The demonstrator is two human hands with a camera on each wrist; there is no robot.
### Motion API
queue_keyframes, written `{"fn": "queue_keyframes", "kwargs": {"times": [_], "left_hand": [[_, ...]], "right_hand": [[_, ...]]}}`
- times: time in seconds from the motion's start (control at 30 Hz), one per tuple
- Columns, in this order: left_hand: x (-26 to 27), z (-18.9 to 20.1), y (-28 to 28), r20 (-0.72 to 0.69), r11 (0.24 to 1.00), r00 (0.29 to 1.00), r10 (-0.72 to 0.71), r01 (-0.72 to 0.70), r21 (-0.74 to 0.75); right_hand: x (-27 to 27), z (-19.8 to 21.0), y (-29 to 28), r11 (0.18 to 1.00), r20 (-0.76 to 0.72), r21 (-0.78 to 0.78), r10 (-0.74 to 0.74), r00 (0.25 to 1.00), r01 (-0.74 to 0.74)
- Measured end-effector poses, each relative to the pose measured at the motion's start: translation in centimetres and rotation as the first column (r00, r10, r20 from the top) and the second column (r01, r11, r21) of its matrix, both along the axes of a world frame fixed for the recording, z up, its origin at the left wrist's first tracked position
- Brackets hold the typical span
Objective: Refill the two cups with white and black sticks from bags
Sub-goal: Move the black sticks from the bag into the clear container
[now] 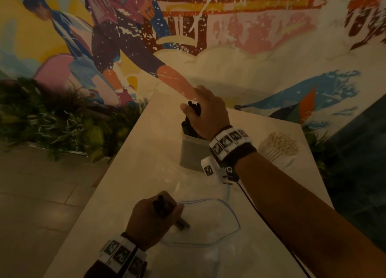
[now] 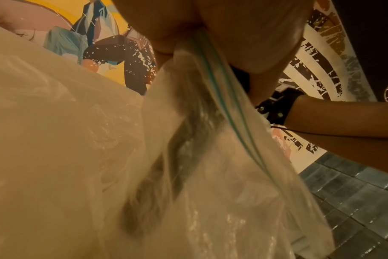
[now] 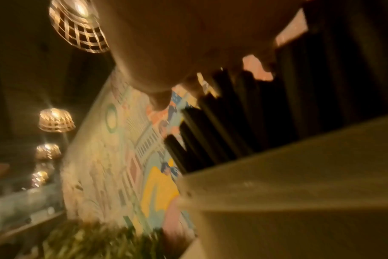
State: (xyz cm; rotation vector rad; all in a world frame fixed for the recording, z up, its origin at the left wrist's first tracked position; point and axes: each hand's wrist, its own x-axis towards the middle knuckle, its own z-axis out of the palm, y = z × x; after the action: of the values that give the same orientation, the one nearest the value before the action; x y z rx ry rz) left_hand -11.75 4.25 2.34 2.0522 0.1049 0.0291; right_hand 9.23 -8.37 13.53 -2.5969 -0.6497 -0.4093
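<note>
On the pale table [image 1: 133,173] stands a grey cup [image 1: 191,154] holding black sticks [image 1: 188,127]. My right hand [image 1: 194,108] is above it and grips a bunch of black sticks whose lower ends reach into the cup. The right wrist view shows these sticks [image 3: 222,122] leaning inside the cup wall [image 3: 299,184]. My left hand [image 1: 165,211] grips another bundle of black sticks [image 1: 160,204] at the mouth of a clear zip bag [image 1: 208,223] lying near me. In the left wrist view the bag [image 2: 222,201] bunches under my fingers, with dark sticks [image 2: 188,140] blurred behind the plastic. A cup of white sticks [image 1: 279,148] stands at the right.
A painted mural wall [image 1: 229,48] rises behind the table's far edge. Green plants [image 1: 62,121] line the floor on the left. The tiled floor [image 1: 41,204] drops away past the table's left edge. Dark tiles [image 1: 359,173] lie to the right.
</note>
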Motion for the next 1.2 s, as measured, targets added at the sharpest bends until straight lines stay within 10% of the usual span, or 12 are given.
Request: {"fn": "queue_keyframes", "kwargs": {"times": [0.1, 0.27, 0.6, 0.87, 1.1, 1.2], "left_hand": [[0.0, 0.2, 0.2, 0.009, 1.000, 1.000, -0.011, 0.011, -0.015], [0.3, 0.2, -0.2, 0.116, 0.993, 0.989, -0.088, 0.078, 0.083], [0.0, 0.5, -1.1, 0.063, 0.885, 0.931, -0.360, 0.320, 0.339], [-0.8, 0.3, 0.9, 0.051, 0.972, 0.978, -0.204, 0.196, 0.130], [-0.4, -0.4, 2.1, -0.035, 0.948, 0.991, -0.126, 0.131, 0.291], [-0.2, 0.4, 1.4, -0.037, 0.949, 0.996, -0.086, 0.093, 0.301]], "right_hand": [[-5.7, 0.6, -1.7, 0.940, -0.174, 0.334, 0.138, 0.975, -0.073], [-15.3, -2.9, -4.3, 0.941, -0.671, 0.280, 0.332, 0.663, -0.189], [-19.3, -8.7, -2.1, 0.852, -0.403, 0.518, 0.326, 0.855, -0.081], [-18.8, -9.5, -4.8, 0.659, -0.279, 0.743, 0.146, 0.949, 0.117], [-18.9, -12.9, -5.4, 0.725, -0.540, 0.615, 0.102, 0.836, 0.309], [-19.0, -11.3, -5.5, 0.601, -0.524, 0.720, 0.142, 0.840, 0.347]]}}
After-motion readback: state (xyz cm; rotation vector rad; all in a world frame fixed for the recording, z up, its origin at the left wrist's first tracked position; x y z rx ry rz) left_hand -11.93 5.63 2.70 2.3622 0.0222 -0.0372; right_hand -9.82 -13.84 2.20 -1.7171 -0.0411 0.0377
